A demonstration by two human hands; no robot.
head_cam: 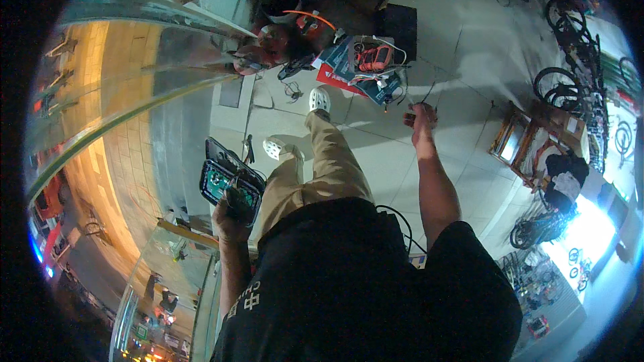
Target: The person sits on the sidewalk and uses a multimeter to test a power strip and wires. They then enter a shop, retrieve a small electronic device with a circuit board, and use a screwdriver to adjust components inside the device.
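Note:
My left hand (pixel 232 218) grips an opened black plastic housing (pixel 258 200) at its lower end, beside my left leg. Inside the housing lies a green circuit board (pixel 216 181), with thin wires over it near my fingers. A dark flap or cover (pixel 217 150) sticks up along the housing's far edge. My right hand (pixel 422 118) hangs over the tiled floor, out in front and to the right, fingers curled. Something dark shows at those fingers, but blur hides whether it is held. Just beyond are flat boxes (pixel 342 80) bearing an orange-and-black handheld device (pixel 375 58) and loose wires.
A glass door or panel (pixel 100 146) stands on the left, with a glass case (pixel 166 261) below it. Red rounded objects (pixel 271 40) and a cable (pixel 293 91) lie ahead. On the right are a wood-framed piece (pixel 510 136), a cardboard box (pixel 568 128) and several bicycles (pixel 558 85).

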